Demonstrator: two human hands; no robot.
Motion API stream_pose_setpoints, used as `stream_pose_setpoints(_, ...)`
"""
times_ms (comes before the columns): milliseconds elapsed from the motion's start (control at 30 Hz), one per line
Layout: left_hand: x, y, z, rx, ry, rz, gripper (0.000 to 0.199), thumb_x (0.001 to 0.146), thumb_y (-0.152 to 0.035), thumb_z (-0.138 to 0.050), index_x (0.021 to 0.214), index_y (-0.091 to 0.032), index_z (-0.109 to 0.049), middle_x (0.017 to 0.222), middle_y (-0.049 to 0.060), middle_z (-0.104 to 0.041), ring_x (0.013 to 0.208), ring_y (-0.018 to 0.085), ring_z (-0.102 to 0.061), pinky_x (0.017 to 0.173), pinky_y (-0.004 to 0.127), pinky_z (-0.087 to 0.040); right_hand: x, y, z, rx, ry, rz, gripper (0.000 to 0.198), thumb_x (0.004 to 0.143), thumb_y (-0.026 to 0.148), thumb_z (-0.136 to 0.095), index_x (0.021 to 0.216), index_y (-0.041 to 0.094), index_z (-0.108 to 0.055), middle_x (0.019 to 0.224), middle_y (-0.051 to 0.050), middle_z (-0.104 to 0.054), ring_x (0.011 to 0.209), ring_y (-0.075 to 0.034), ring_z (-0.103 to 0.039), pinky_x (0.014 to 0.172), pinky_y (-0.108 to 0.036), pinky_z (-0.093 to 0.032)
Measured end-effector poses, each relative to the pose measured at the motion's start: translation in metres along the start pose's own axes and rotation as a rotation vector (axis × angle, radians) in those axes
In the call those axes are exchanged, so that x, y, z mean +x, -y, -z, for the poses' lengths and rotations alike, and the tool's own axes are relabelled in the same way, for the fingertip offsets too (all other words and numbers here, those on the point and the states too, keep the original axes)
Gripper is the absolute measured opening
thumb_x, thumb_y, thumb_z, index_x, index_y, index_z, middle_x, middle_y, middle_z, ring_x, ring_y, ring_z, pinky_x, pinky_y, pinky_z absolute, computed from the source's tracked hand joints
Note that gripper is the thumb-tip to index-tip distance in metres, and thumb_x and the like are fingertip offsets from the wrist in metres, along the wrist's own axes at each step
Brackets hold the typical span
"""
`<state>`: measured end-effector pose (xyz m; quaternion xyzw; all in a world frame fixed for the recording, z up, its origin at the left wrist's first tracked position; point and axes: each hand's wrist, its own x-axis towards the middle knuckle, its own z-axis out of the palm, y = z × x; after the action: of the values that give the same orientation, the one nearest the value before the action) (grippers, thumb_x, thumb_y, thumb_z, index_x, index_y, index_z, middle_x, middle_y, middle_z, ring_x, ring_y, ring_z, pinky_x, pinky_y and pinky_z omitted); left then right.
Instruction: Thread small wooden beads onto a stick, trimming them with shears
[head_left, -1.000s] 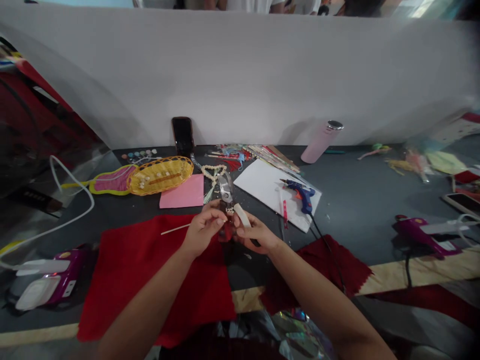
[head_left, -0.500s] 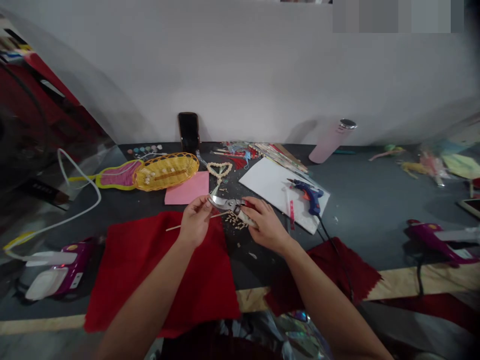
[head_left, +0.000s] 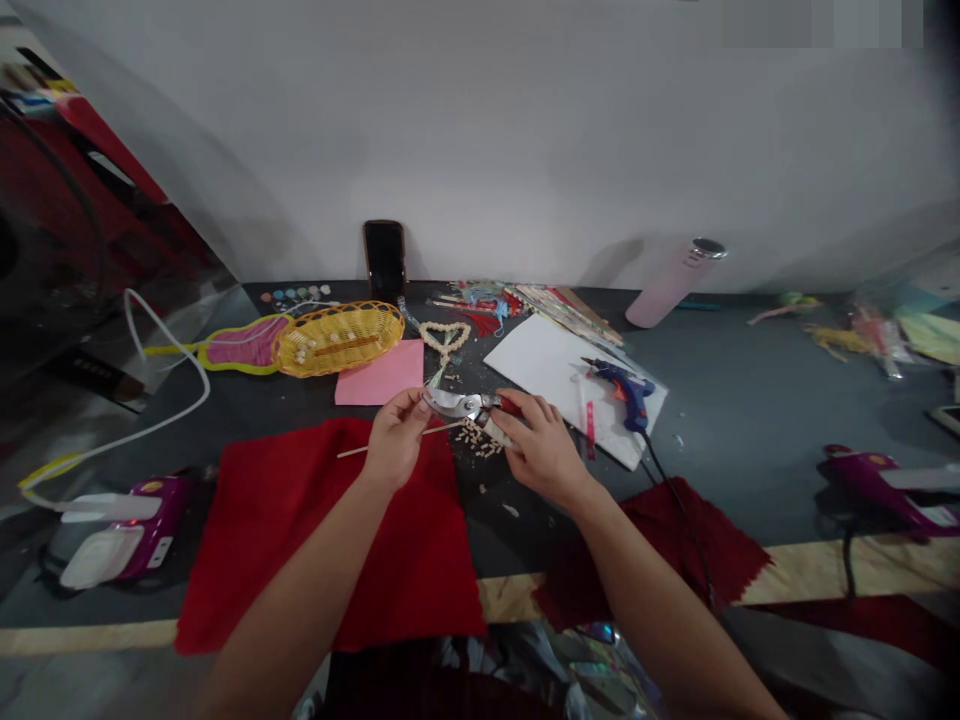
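Shears with curved silver metal blades and red handle parts (head_left: 471, 405) are held over the dark grey counter (head_left: 727, 410), their blades toward the left hand (head_left: 397, 437). The right hand (head_left: 544, 448) is clamped on the handles, with its fingers wrapped over them. The left hand's fingers are together on a thin, pale, straight stick (head_left: 354, 453), which sticks out on both sides of that hand and runs just below the blades. Thumb and forefinger sit right at the blade tip; whether they touch the metal, I cannot tell.

Small pale cut-looking pieces (head_left: 474, 442) lie scattered on the counter beneath the shears. Just beyond the blades lies a heart-shaped loop of pale beads (head_left: 444, 353) with light strands at its lower end. A bright red rectangular cloth (head_left: 274, 525) spreads below the left arm. Behind the left hand lies a flat pink paper square (head_left: 381, 375), partly under a yellow woven oval basket (head_left: 384, 330). To the right, a blue glue gun with an orange trigger (head_left: 634, 395) rests on a flat white board (head_left: 534, 352).
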<state>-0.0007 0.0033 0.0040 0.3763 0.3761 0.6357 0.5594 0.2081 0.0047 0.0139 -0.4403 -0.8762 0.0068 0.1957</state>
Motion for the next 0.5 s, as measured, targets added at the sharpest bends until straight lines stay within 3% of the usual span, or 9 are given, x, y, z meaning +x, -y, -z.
stream_pose_setpoints(500, -0.0002, 0.0001, 0.002, 0.037, 0.009, 0.037, 0.016, 0.072, -0.03, -0.066, 0.079, -0.015, -0.065, 0.079, 0.002, -0.065, 0.075, 0.012, -0.057, 0.081, 0.027, -0.042, -0.0009, -0.0048, 0.0051, -0.035, 0.092, 0.034, 0.043, 0.072, 0.01, -0.049, 0.114, 0.023, -0.053, 0.13, -0.008, -0.042, 0.105, -0.025, -0.044, 0.086, -0.04, -0.039)
